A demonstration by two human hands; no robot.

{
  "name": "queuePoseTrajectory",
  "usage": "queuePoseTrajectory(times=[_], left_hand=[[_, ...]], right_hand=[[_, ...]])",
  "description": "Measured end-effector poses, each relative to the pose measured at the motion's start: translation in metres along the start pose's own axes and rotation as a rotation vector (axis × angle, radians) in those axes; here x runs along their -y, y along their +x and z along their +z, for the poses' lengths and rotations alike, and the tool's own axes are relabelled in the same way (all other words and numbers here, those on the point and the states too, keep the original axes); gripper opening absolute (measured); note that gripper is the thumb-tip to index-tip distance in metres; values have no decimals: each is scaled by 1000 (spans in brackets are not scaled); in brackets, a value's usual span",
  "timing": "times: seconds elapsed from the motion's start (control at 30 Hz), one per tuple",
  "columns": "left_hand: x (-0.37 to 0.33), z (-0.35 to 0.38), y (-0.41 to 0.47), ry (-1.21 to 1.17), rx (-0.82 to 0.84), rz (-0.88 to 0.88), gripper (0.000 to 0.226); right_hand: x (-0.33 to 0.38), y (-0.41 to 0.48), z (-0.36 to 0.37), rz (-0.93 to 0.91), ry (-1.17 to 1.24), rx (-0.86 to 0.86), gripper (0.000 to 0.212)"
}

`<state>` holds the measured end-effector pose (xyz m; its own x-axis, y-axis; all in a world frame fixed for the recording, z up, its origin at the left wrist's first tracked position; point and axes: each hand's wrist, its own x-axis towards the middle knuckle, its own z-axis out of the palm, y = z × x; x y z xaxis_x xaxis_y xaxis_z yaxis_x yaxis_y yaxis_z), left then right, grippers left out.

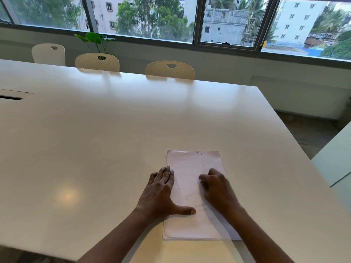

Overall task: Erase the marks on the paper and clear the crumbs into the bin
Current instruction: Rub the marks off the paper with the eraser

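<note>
Paper (190, 198) lies flat on the white table (114, 139), near the front edge, a bit right of centre, long side running away from the person.

Left hand (161, 192): palm down, fingers straight & together, pressing on the paper's left edge. The fingers sit partly on the sheet, partly on the tabletop. Thumb is spread wide to the right & lies across the paper. It grasps nothing.

Right hand (218, 188): over the right half of the paper, knuckles up, fingers curled under, fingertips down at the sheet. It's motion-blurred, so can't tell if it pinches sth small or is just clenched.

Crumbs (189, 166): a few tiny dark specks scattered on the upper part of the paper, beyond both hands. One more speck sits btw the hands, close to the left one.

Bkgd: 3 pale chairs (170, 70) stand along the table's far side, backs just above the tabletop. A green plant (93, 39) stands behind the middle one. Above runs a wide window (152, 16) w/ trees & apartment blocks outside. A dark slot (10, 97) is cut into the tabletop at far left. A second pale surface (336, 158) shows at the right edge, apart from the table.
</note>
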<state>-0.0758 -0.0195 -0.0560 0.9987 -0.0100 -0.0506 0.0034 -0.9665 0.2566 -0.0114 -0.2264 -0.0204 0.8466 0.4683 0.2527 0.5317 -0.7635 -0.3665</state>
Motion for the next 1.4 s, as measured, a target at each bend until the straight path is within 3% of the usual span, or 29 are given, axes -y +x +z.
queuePoseTrajectory(times=[0.17,0.37,0.43,0.57,0.77,0.83,0.97,1.17,1.23,1.33,1.4], left_hand=[[0,0,1,28,-2,17,157],[0,0,-1,1,1,-4,162],[0,0,0,10,1,-5,160],[-1,-1,0,35,-4,7,152],[-1,1,-1,14,3,-4,161],[-1,1,0,15,-3,-2,160],[0,1,1,29,-10,11,155],[0,2,-1,20,-9,1,166],[1,2,0,24,-7,0,166],[1,1,1,34,-14,10,159],[0,1,1,31,-20,8,160]], right_hand=[[37,-24,8,-206,130,199,19],[-17,2,-6,126,15,-77,16],[0,-8,2,73,51,-54,16],[36,-31,11,-140,185,160,17],[-20,-1,-4,183,56,-107,15],[-4,-10,2,129,99,-79,16],[32,-35,10,-124,242,169,16],[-24,-1,-6,243,71,-129,16],[-5,-11,2,173,103,-98,17],[31,-36,12,-59,232,122,15],[21,-29,8,-77,224,133,14]])
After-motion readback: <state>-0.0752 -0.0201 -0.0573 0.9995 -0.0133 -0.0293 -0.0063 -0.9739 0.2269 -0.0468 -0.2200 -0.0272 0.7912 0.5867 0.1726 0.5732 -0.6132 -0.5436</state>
